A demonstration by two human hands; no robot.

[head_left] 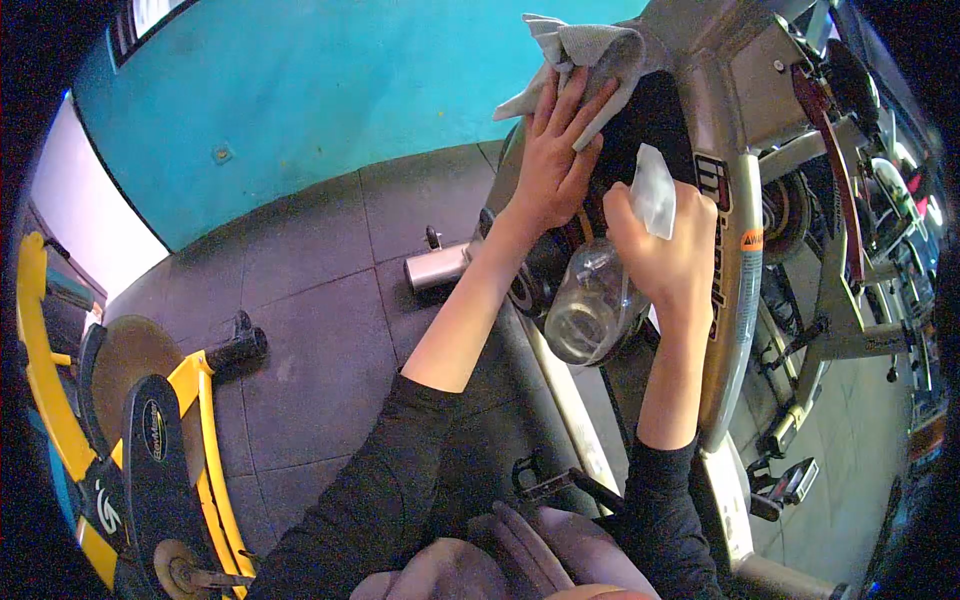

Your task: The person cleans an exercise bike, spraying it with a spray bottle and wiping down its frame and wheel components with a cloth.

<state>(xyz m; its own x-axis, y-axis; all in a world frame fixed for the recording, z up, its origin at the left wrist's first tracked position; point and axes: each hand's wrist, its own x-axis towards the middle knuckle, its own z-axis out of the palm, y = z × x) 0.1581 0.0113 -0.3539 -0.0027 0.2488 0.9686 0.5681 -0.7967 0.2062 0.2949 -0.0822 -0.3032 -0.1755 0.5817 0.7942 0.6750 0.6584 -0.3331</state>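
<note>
Black sleeves overlie floor tiles, teal wall beyond left hand spread on grey cloth; right hand grips slanting spray bottle, trigger head foremost.

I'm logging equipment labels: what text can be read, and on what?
"in": silver frame; further letters beside the right hand are unclear.
"WA": orange label; small print below is unreadable.
"Body": black cover, tentative; remainder blurred.
White logo: unreadable.
Background machines: lettering too small.

Cloth on gym machine, spray bottle nearer, wall behind, exercise bike at left
</note>
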